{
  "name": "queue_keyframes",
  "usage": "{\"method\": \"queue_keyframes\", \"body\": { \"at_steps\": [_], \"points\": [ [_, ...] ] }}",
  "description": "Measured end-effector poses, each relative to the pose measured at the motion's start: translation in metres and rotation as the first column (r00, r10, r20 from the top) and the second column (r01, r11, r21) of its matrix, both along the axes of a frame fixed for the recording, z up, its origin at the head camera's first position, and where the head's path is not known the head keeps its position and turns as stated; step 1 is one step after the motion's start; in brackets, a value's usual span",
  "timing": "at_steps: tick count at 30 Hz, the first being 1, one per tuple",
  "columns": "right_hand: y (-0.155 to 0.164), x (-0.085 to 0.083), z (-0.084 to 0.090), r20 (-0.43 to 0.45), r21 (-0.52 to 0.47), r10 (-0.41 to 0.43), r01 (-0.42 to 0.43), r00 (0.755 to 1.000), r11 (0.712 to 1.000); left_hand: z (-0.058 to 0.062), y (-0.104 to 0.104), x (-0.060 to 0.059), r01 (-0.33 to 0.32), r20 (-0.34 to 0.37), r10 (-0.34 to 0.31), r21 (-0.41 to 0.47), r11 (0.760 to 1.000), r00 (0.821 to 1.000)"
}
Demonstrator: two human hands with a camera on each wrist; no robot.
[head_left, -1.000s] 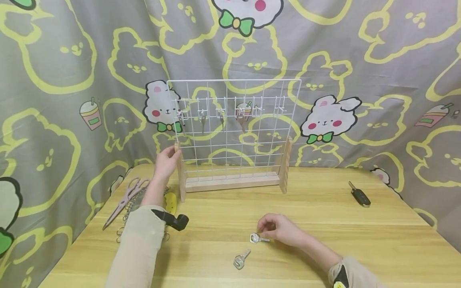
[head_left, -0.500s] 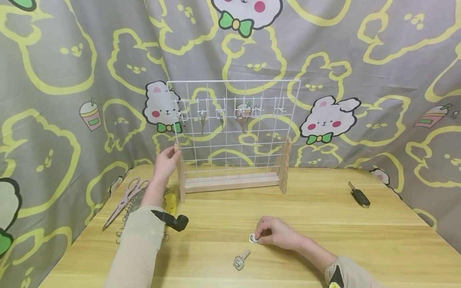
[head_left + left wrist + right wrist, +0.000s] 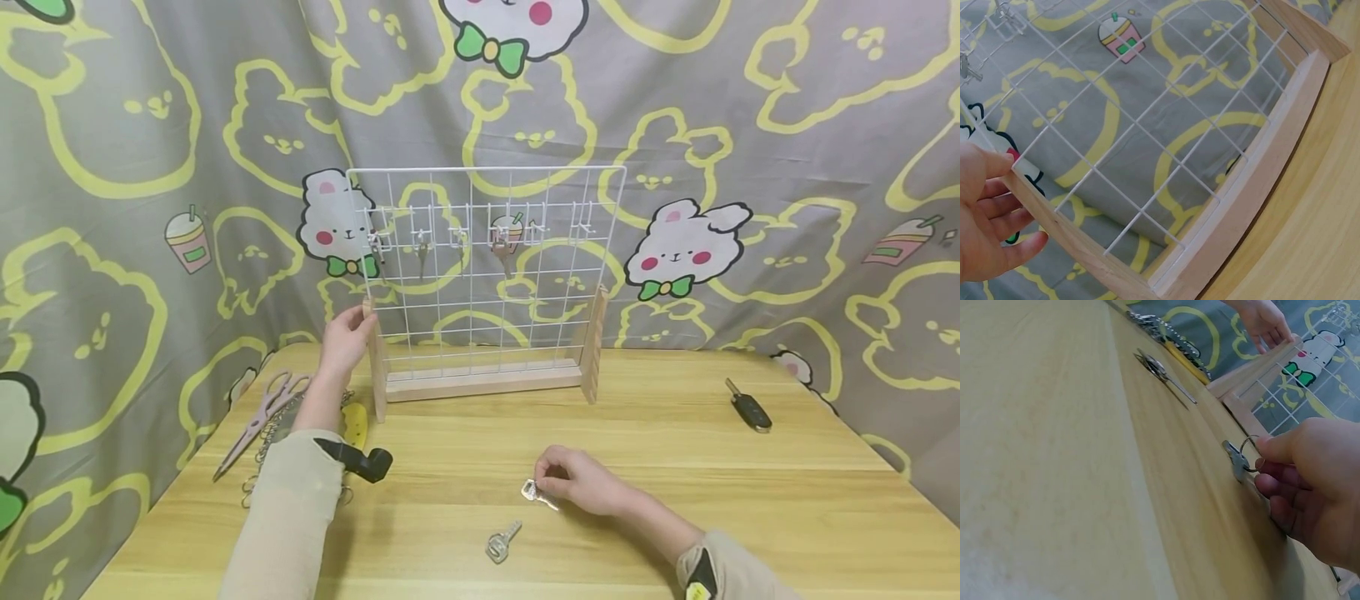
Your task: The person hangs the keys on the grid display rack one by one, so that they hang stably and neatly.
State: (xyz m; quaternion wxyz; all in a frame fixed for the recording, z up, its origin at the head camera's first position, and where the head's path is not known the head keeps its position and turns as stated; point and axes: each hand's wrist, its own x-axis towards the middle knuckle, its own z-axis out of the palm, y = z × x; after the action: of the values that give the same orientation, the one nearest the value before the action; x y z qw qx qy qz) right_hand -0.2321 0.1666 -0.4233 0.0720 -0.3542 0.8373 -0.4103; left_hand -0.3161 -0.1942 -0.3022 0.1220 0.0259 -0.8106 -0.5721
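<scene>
The right hand (image 3: pixel 581 482) now pinches the ringed key (image 3: pixel 537 492) and tips it up off the table (image 3: pixel 675 467); a second ago the key lay flat just left of the fingers, and half a second ago the fingers covered most of it. Its blade now slants toward the near right under the fingertips, its head raised at the left.

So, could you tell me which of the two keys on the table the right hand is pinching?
The farther key, pinched by the right hand; the nearer key lies untouched.
</scene>
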Motion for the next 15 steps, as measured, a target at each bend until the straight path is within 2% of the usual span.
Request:
{"method": "queue_keyframes", "body": {
  "at_steps": [2, 6, 9, 12, 15],
  "points": [
    [0.001, 0.000, 0.001, 0.020, -0.007, -0.039, 0.039, 0.999, 0.999, 0.000, 0.001, 0.000, -0.013, -0.005, 0.013, 0.003, 1.000, 1.000],
    [0.000, 0.006, 0.014, 0.081, -0.021, -0.105, 0.107, 0.991, 0.994, 0.001, 0.001, 0.000, -0.014, -0.009, 0.014, 0.004, 1.000, 1.000],
    [0.003, 0.005, 0.015, 0.132, -0.044, -0.117, 0.124, 0.984, 0.991, 0.000, 0.000, 0.000, -0.003, -0.006, 0.003, 0.002, 1.000, 1.000],
    [0.008, -0.003, 0.007, 0.178, -0.077, -0.120, 0.136, 0.977, 0.988, 0.000, 0.000, -0.001, -0.004, -0.009, 0.004, 0.002, 1.000, 1.000],
    [0.009, -0.004, 0.012, 0.205, -0.097, -0.125, 0.147, 0.971, 0.984, 0.000, 0.000, -0.001, -0.005, -0.008, 0.005, 0.002, 1.000, 1.000]
  ]
}}
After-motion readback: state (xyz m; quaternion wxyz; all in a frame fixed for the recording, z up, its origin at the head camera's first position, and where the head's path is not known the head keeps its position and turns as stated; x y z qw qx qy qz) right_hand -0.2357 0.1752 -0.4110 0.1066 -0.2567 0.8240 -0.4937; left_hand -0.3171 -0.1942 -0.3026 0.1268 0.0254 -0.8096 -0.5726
